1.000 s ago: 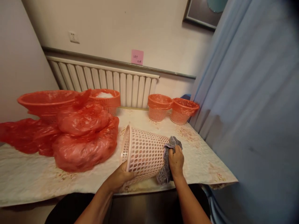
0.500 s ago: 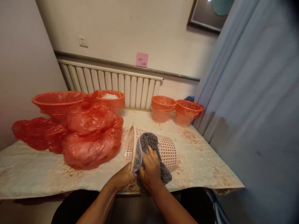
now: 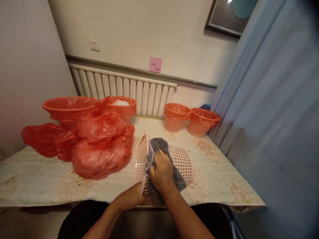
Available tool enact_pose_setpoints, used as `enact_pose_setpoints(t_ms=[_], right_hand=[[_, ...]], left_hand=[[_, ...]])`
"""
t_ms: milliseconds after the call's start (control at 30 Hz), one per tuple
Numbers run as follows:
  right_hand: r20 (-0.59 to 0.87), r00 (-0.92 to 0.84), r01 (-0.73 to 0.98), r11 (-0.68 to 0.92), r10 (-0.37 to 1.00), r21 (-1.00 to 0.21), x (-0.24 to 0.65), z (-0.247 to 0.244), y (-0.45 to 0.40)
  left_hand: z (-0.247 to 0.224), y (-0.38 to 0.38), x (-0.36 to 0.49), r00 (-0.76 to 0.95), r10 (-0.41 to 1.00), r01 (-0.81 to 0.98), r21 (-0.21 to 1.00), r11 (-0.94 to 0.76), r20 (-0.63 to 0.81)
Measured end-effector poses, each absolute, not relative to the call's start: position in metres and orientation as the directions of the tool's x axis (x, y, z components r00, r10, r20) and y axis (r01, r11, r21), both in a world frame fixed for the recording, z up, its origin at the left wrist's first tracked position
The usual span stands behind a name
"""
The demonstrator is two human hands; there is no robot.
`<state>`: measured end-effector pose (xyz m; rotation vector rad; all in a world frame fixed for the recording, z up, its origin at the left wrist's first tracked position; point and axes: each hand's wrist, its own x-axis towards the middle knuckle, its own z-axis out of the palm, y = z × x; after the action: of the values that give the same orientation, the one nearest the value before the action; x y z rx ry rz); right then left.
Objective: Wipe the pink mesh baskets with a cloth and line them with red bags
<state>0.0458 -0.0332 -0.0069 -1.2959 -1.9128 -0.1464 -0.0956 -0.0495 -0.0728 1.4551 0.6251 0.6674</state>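
Observation:
A pale pink perforated plastic basket (image 3: 182, 161) lies on its side near the front edge of the table, its mouth turned left. My left hand (image 3: 133, 196) grips the basket's rim at the lower near side, with some fingertips hidden. Draped over the basket's side is a grey cloth (image 3: 159, 144) with a lilac edge. My right hand (image 3: 161, 171) presses this cloth against the basket just behind the rim, fingers bent into it.
Full red plastic bags (image 3: 102, 159) heap at the left. Behind them stand a wide red-lined basket (image 3: 71, 104) and a smaller lined basket (image 3: 127, 118). Two lined baskets (image 3: 174, 124) are at the back right, by a blue curtain (image 3: 249, 99). A radiator (image 3: 124, 86) lines the wall.
My right hand and the cloth have moved slightly up along the basket's side. My left hand is a little lower on the rim. The whole view has shifted slightly.

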Motion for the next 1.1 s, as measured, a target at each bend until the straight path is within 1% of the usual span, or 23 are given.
enact_pose_setpoints(t_ms=[33, 100, 200, 300, 400, 500, 600, 667, 733, 800, 867, 933, 1000, 1100], right_hand=[[0.672, -0.153, 0.821, 0.472, 0.724, -0.321, 0.045, -0.009, -0.036], [0.674, -0.156, 0.819, 0.476, 0.722, -0.320, 0.044, -0.012, -0.040], [0.668, -0.150, 0.818, 0.471, 0.728, -0.330, 0.046, -0.014, -0.040], [0.669, -0.152, 0.804, 0.485, 0.727, -0.344, 0.054, -0.017, -0.033], [0.664, -0.120, 0.798, 0.469, 0.738, -0.377, 0.076, -0.022, -0.023], [0.634, -0.009, 0.813, 0.375, 0.773, -0.445, 0.112, -0.030, -0.013], [0.610, 0.137, 0.830, 0.245, 0.780, -0.500, 0.153, -0.045, -0.008], [0.603, 0.231, 0.843, 0.153, 0.763, -0.516, 0.175, -0.057, -0.009], [0.609, 0.308, 0.845, 0.084, 0.731, -0.528, 0.187, -0.070, -0.015], [0.631, 0.340, 0.842, 0.072, 0.697, -0.534, 0.185, -0.082, -0.023], [0.667, 0.321, 0.847, 0.113, 0.672, -0.520, 0.170, -0.090, -0.033], [0.708, 0.250, 0.855, 0.193, 0.660, -0.481, 0.147, -0.094, -0.045], [0.736, 0.126, 0.856, 0.302, 0.665, -0.419, 0.119, -0.093, -0.056], [0.739, -0.091, 0.825, 0.466, 0.668, -0.320, 0.083, -0.084, -0.065]], left_hand=[[-0.069, -0.050, -0.095, 0.657, 0.754, -0.024, 1.000, 0.019, 0.001], [-0.060, -0.050, -0.091, 0.569, 0.822, -0.032, 0.998, 0.054, -0.026], [-0.047, -0.049, -0.081, 0.464, 0.886, -0.166, 0.980, 0.110, -0.021], [-0.040, -0.048, -0.074, 0.483, 0.876, -0.306, 0.939, 0.157, 0.011], [-0.037, -0.050, -0.074, 0.520, 0.854, -0.360, 0.910, 0.206, 0.012], [-0.036, -0.053, -0.075, 0.552, 0.833, -0.379, 0.897, 0.228, 0.022], [-0.036, -0.055, -0.075, 0.577, 0.814, -0.398, 0.894, 0.208, 0.068], [-0.038, -0.054, -0.075, 0.590, 0.802, -0.408, 0.892, 0.195, 0.095], [-0.042, -0.052, -0.077, 0.596, 0.798, -0.387, 0.904, 0.184, 0.093], [-0.045, -0.049, -0.079, 0.598, 0.797, -0.351, 0.921, 0.170, 0.081], [-0.046, -0.045, -0.080, 0.596, 0.799, -0.327, 0.931, 0.161, 0.071], [-0.044, -0.042, -0.080, 0.593, 0.803, -0.316, 0.935, 0.162, 0.062], [-0.040, -0.041, -0.079, 0.586, 0.808, -0.296, 0.942, 0.155, 0.051], [-0.039, -0.040, -0.078, 0.570, 0.820, -0.263, 0.956, 0.130, 0.046]])
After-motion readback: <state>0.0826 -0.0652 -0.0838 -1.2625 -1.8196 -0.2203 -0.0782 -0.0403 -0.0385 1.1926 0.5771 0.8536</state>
